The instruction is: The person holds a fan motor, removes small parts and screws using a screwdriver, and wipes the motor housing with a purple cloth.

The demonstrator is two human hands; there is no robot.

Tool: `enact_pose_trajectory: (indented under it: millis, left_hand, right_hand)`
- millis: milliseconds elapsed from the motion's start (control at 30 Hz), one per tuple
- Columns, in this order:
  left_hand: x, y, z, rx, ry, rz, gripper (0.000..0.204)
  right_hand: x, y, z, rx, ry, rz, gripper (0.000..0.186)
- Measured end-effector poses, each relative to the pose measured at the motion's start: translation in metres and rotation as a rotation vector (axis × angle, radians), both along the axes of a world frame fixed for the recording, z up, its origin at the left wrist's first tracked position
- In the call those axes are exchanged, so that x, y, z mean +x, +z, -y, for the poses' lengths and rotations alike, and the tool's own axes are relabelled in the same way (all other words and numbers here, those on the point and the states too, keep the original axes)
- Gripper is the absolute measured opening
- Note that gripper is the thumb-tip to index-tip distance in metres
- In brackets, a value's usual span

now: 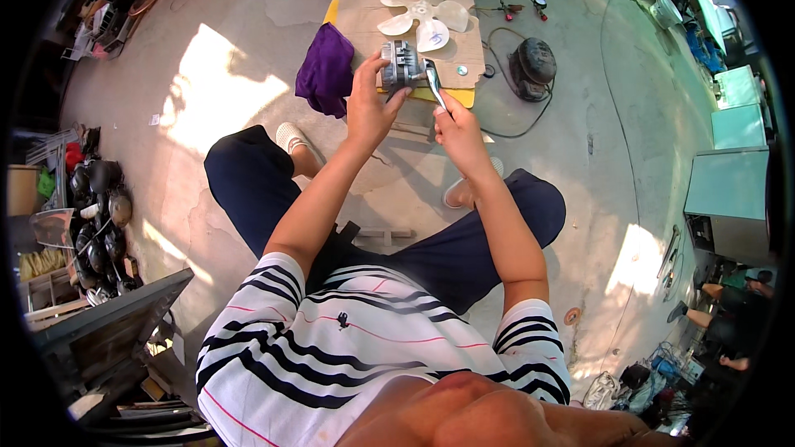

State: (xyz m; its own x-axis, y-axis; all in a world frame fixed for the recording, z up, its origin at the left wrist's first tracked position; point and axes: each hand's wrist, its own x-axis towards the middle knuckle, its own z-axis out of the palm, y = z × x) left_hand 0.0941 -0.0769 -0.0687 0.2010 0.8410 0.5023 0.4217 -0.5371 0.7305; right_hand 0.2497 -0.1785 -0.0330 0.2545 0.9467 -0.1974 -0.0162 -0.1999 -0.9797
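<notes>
My left hand [371, 103] is closed around a small grey metal electric motor [400, 64], holding it up over the near part of a low work table. In my right hand [460, 132] is a shiny silver wrench [433, 81], its head against the motor's right end, where the shaft is. Whether the wrench grips a nut there is too small to tell. Beyond both hands, a white plastic fan blade [422, 12] with several vanes lies on a sheet of cardboard [364, 12]. Left of my left hand, a purple cloth [325, 73] hangs over the table's edge.
A small round disc [461, 70] lies on the cardboard. Right of the yellow-edged table [464, 98] sits a black compressor [534, 66] with a cable; gauges and hoses [540, 7] lie behind. Dark machine parts [99, 223] are piled at left. Another person [729, 310] is at far right.
</notes>
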Motion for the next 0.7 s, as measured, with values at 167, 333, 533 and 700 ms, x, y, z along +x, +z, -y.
enact_pose_trajectory:
  millis: [167,333,533,700]
  left_hand:
    - [-0.003,0.003,0.008,-0.05,0.007,0.08,0.053]
    - [-0.006,0.001,0.006,-0.105,-0.031,0.219,0.03]
    - [-0.01,-0.002,-0.002,-0.18,-0.047,0.323,0.015]
    - [-0.016,0.009,-0.007,-0.197,-0.058,0.237,0.013]
  right_hand:
    - [-0.005,0.016,-0.002,-0.06,-0.009,-0.175,0.045]
    - [0.017,0.035,-0.012,-0.236,0.123,-0.171,0.024]
    - [0.022,0.089,-0.036,-0.435,0.256,-0.033,0.022]
    - [0.029,0.119,-0.068,-0.621,0.406,0.128,0.023]
